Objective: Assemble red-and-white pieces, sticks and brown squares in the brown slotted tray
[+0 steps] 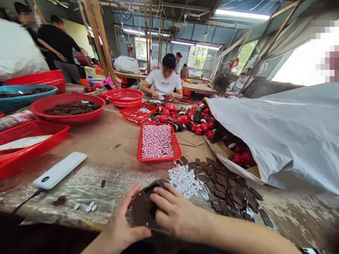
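At the front edge of the table, a dark brown rounded plastic base (140, 209) with a recess in its face lies between my hands. My left hand (120, 221) grips its left side, thumb along the near edge and fingers round the far edge. The curled fingers of my right hand (173, 211) press on the face at the recess; whether they pinch a small part there is hidden. Just beyond my right hand lies a heap of small white spoon-shaped plastic pieces (185, 180). Beside it spreads a pile of flat dark brown rectangular plates (225, 187).
A red tray (139, 150) of small white-and-red pieces stands ahead. Red-and-brown figures (185, 118) spill from a large white sack (291, 130) at right. A white power bank (60, 171) with a cable and a red basin (39, 112) of brown plates are at left. A person (164, 79) works opposite.
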### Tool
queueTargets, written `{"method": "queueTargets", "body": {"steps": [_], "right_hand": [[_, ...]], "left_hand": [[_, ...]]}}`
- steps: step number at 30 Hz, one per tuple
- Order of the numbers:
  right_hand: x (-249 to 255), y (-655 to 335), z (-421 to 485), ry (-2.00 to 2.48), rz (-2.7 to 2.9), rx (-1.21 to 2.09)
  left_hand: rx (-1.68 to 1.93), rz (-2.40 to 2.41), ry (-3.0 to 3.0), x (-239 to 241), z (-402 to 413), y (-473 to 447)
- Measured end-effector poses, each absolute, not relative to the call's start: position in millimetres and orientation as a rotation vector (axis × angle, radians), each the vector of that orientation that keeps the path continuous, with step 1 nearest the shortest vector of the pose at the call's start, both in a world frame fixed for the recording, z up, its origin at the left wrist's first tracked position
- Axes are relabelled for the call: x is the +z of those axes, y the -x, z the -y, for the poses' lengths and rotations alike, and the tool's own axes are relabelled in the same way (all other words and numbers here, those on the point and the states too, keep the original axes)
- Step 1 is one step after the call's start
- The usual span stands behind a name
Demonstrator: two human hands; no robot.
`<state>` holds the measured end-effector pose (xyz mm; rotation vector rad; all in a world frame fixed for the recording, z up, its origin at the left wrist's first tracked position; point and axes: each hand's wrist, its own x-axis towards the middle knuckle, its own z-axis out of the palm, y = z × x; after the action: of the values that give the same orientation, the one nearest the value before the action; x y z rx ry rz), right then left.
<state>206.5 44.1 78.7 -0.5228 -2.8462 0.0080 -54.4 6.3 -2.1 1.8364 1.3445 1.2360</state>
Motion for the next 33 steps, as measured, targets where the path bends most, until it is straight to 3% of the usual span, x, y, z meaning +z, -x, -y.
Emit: {"method": "queueTargets", "body": {"steps": [3,5,8,13,22,33], "right_hand": [[81,-198,-63,0.426,2.795,0.379],[86,-200,-106,0.611,2.657,0.629],[88,-192,-192,1.546,2.355,0.626],[68,-148,-288,1.976,2.187,0.623],[44,-135,-292,1.962,1.956,0.817],[56,-171,-276,1.669,1.214,1.625]], "left_hand": [[1.247,-1.32,-1.751,-17,-8,41],[1.252,-1.315,-1.71,-25,-4,40],[1.224,-1.271,-1.678,-26,2,40],[1.224,-1.093,-1.72,-12,0,31],[1.202,-1.091,-1.852,-6,5,38],[1.199,-1.071,-1.832,-21,9,27]]}}
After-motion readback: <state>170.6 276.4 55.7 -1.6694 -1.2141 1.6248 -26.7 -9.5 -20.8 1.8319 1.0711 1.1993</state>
